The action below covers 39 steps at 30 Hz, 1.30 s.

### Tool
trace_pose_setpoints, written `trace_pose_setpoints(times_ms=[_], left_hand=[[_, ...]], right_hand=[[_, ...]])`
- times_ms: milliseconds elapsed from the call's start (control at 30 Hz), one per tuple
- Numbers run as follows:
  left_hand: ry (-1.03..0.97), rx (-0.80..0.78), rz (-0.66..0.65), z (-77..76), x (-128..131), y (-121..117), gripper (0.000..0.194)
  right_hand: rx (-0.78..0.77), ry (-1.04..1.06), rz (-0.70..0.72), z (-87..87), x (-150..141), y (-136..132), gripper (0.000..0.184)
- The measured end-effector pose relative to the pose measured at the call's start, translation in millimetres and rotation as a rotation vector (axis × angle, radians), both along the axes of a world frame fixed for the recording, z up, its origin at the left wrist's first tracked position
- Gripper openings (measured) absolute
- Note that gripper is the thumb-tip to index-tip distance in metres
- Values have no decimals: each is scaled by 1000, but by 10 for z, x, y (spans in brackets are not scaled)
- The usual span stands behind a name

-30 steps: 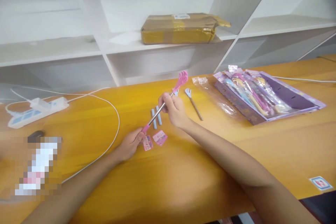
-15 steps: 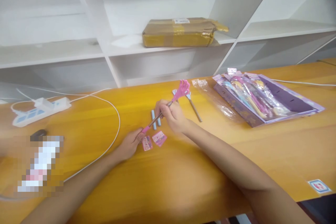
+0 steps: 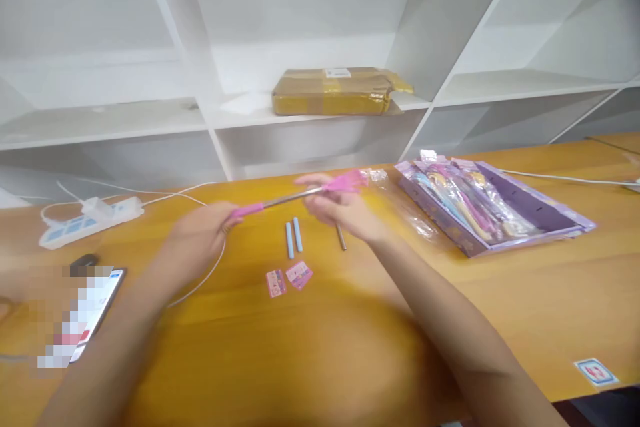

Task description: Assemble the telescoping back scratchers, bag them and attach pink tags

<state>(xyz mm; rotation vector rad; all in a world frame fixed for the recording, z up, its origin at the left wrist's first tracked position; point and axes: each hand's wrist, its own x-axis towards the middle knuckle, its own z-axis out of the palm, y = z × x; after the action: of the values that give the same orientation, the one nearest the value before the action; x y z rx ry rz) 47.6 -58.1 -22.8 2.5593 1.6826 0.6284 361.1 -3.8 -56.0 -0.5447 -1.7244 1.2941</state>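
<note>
A pink back scratcher [image 3: 287,199] with a metal shaft is held up off the table, almost level. My left hand [image 3: 207,230] is closed round its pink grip. My right hand [image 3: 347,210] holds the shaft close to the claw-shaped pink head, which is blurred by motion. Below lie two light blue grip tubes [image 3: 293,237], side by side. A metal rod [image 3: 341,238] shows under my right hand, its upper part hidden. Small pink cards [image 3: 299,273] rest nearer to me.
On the right, a purple display box [image 3: 543,193] holds several wrapped back scratchers, with clear plastic bags [image 3: 417,223] beside it. At left are a power strip [image 3: 93,220], white cables and a phone [image 3: 107,307]. A taped carton [image 3: 333,93] sits on the shelf behind.
The back scratcher has swung from a steep slant to nearly level. My left hand has moved up and left, and the right hand now grips closer to the head. The camera view has tilted upward.
</note>
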Motion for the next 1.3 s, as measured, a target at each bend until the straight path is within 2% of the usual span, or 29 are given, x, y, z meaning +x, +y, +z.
trace_pose_setpoints(times_ms=[67,100,167,233,300,400,500,600,700,833,1200,1300], left_hand=[[45,69,19,368,-28,-35,42],[51,122,52,502,-26,-64,41],[58,179,97,663,2,-132,39],[55,180,123,711,42,-189,37],[45,155,113,694,69,-216,36],[58,152,9,637,59,-211,33],[88,251,-61,602,20,-193,29],[116,398,-14,606,-3,-205,23],[108,519,25,639,-6,-230,17],[68,651,-31,664,-8,-230,14],[176,834,-47,521,-71,-50,24],[125,800,-28,478,-35,-76,26]], right_hand=[[42,102,-137,149,179,30,48],[84,103,-207,216,257,26,45],[206,-27,-351,337,382,-21,36],[368,-247,-508,440,466,-108,26],[530,-402,-632,519,513,-205,20],[709,-503,-709,599,544,-316,18],[836,-619,-761,652,583,-376,20],[907,-697,-823,699,655,-415,22],[923,-723,-860,735,725,-453,25],[913,-802,-908,748,735,-495,27],[892,-896,-1009,683,682,-462,38],[884,-892,-1015,673,635,-454,39]])
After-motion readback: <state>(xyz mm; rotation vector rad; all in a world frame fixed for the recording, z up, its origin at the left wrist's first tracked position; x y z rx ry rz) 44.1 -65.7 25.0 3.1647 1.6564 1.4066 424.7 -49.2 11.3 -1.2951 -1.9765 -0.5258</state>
